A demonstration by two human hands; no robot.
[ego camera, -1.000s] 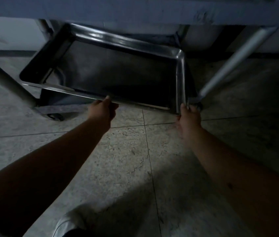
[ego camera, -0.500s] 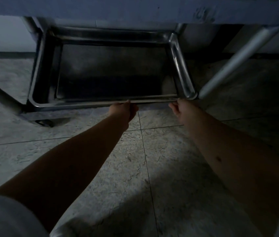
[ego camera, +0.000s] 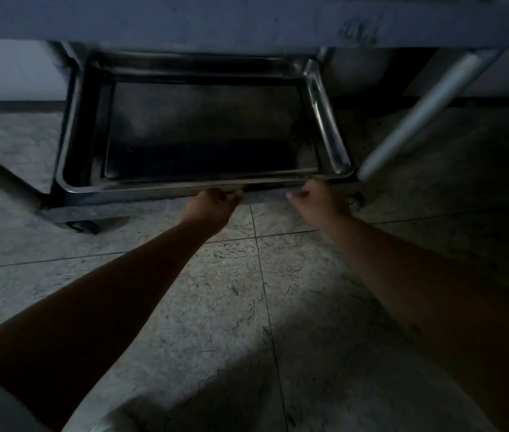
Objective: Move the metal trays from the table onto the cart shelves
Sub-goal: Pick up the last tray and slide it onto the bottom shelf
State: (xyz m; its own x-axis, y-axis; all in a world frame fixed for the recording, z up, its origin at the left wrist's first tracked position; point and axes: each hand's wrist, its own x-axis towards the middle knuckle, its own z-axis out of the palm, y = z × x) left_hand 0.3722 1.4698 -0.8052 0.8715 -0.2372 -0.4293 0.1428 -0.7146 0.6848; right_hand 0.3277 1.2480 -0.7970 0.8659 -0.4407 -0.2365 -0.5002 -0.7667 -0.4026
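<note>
A rectangular metal tray [ego camera: 324, 120] lies flat on the cart's bottom shelf [ego camera: 69, 210], its dark inside facing up and its near rim toward me. My left hand [ego camera: 212, 205] touches the middle of that near rim, fingers curled against it. My right hand [ego camera: 318, 199] rests at the rim near the tray's front right corner, fingers bent. In the dim light I cannot tell whether the fingers clamp the rim or only press on it.
The cart's upper shelf [ego camera: 247, 20] hangs over the tray across the top of the view. Cart legs slant down at the left [ego camera: 0, 179] and right [ego camera: 418, 110]. A caster [ego camera: 83, 226] sits under the front left corner. Tiled floor [ego camera: 247, 307] stretches toward me.
The tray has swung from a skewed angle to lie square on the bottom shelf. Both hands have moved closer together along its near rim.
</note>
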